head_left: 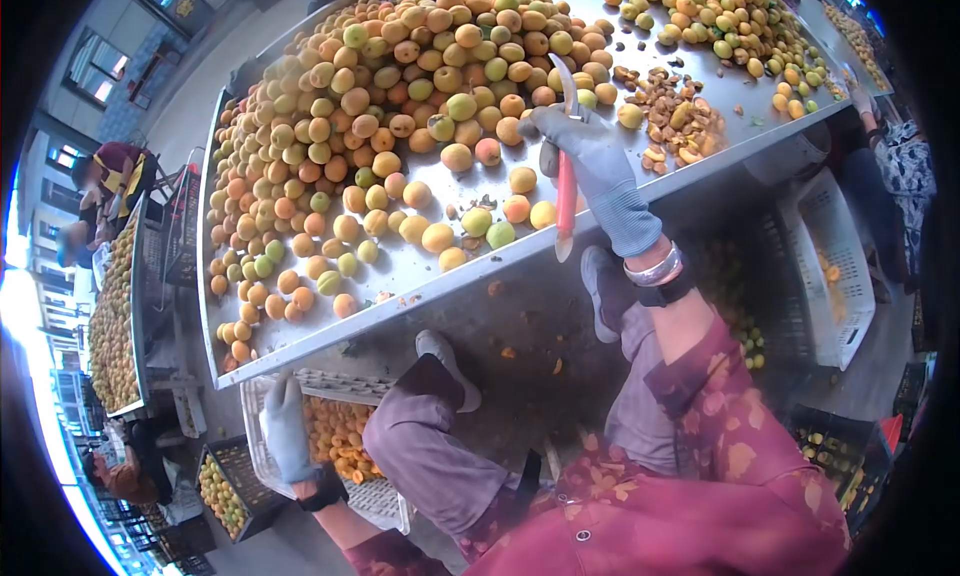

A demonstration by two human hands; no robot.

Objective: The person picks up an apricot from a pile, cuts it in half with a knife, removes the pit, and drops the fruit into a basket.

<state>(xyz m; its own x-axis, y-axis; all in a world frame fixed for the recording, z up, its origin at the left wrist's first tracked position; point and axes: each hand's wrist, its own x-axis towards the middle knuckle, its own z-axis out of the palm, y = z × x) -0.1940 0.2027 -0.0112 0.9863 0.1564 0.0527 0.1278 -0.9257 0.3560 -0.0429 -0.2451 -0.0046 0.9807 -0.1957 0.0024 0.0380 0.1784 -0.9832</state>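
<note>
My right hand (600, 161), in a pale grey knitted glove, is closed around red-handled pruning shears (566, 191) over the table's near edge. Their curved metal blade points away from me, towards the heaped apricots (440, 66). Just right of that hand lies a pile of brown apricot stones (680, 116). My left hand (287, 431), also gloved, hangs below the table edge with fingers stretched out, beside a white plastic basket (375, 386). Orange apricot halves (345, 441) fill part of the basket. I see nothing held in the left hand.
The metal table (480, 276) has a raised rim and carries a second apricot heap (710, 21). Another white basket (835, 266) stands at right, near a co-worker's patterned sleeve (905, 176). Dark crates (235, 486) are on the floor. Other people work at a table at left.
</note>
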